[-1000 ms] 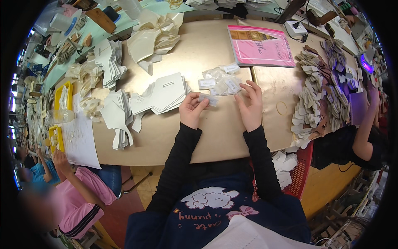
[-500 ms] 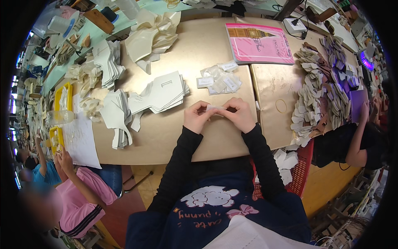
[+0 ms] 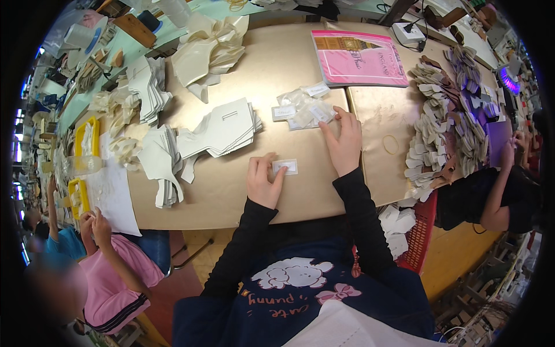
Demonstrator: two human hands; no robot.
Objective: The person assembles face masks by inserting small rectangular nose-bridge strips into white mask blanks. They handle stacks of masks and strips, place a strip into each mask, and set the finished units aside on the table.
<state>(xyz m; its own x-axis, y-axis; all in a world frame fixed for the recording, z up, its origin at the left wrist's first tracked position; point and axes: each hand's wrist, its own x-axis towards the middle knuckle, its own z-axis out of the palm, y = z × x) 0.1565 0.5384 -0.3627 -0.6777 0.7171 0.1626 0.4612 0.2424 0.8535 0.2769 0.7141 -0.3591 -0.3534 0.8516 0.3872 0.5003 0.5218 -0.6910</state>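
Left hand (image 3: 263,180): close to the near edge of the table (image 3: 219,199), thumb tip on the left part of a single packet (image 3: 289,167); thumb and fingers stand apart, clamped on nothing.
Single packet: small, white-labelled, lying flat near the middle of the table's near edge.
Right hand (image 3: 346,141): farther in, thumb and forefinger spread apart at the right side of the packet pile (image 3: 302,109); whether they touch it is hard to tell.
Packet pile: clear little bags with white labels, overlapping, between the table's middle and far edge.
Notebook (image 3: 361,61): pink, flat by the far edge, right of centre.
White pieces (image 3: 222,133): fanned stack on the left half.
Cream pieces (image 3: 211,52): heaped toward the far left corner.
Grey pieces (image 3: 426,136): rows along the right edge.
Left edge: white sheet (image 3: 118,199) beside a yellow tray (image 3: 86,196).
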